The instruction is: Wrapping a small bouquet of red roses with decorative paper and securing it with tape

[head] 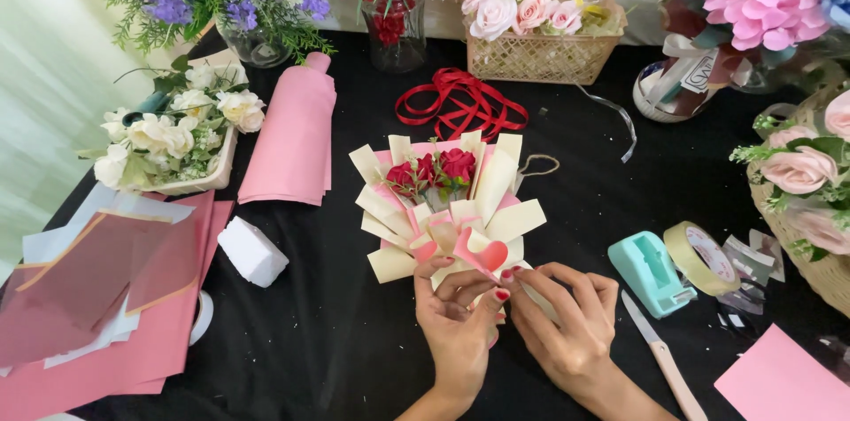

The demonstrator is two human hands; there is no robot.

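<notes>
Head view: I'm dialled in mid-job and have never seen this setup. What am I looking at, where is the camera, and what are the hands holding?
No machine here: a person works with bare hands, and the one camera sits on their head, looking down at a black table. The left hand and right hand both pinch the lower edge of a small bouquet, red roses wrapped in cream and pink folded paper. Around it lie a pink paper roll, a white foam block, pink sheets, red ribbon, a teal tape dispenser and a knife. Flower arrangements line the back and sides.
</notes>
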